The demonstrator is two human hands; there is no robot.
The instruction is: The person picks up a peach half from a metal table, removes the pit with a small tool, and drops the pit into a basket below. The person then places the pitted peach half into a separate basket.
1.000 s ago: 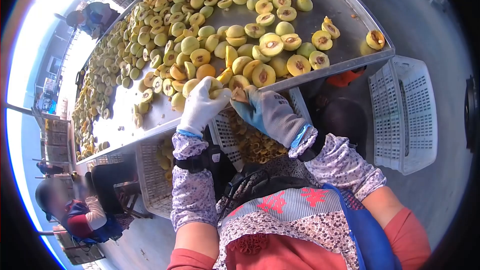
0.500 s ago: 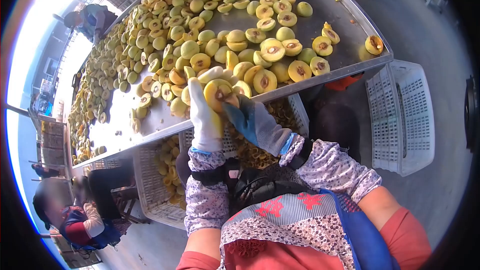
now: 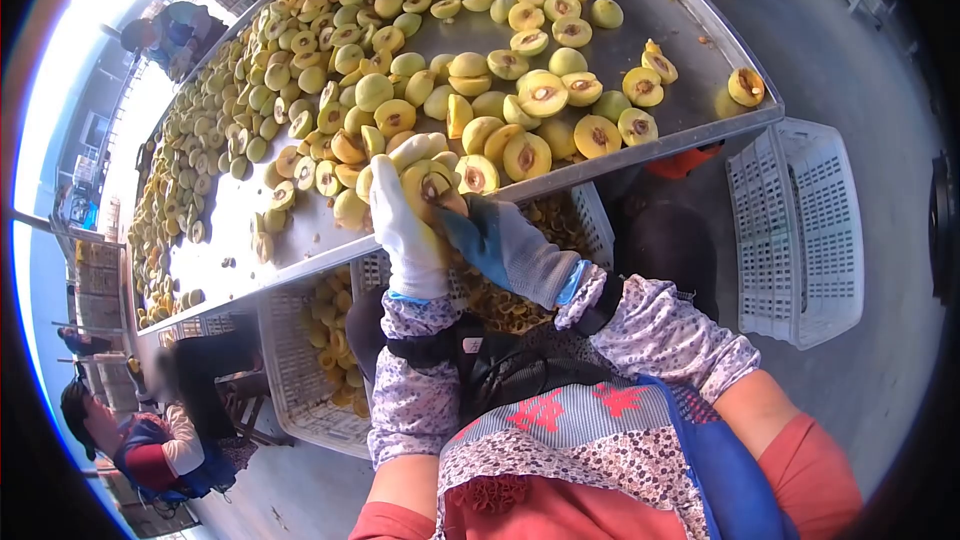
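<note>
A halved yellow fruit (image 3: 430, 183) with a brown centre is held at the table's near edge. My left hand (image 3: 405, 225), in a white glove, has its fingers wrapped round the far side of this half. From the right, my right hand (image 3: 500, 245), in a blue and grey glove, presses at the fruit's near side; its fingertips are partly hidden. Whether a tool is in it cannot be seen. Many halved fruits (image 3: 540, 93) lie cut side up or down on the metal table (image 3: 590, 172) just beyond both hands.
Below the edge stand a crate of fruit pieces (image 3: 315, 410) and another with peel-like pieces (image 3: 490, 305). A white crate (image 3: 800, 240) is at the right. One person (image 3: 165, 450) sits at the lower left, another (image 3: 175, 35) is beyond the table.
The held fruit half has tilted and shifted slightly left with both hands. The view has moved a little. The person at the lower left has turned their head.
</note>
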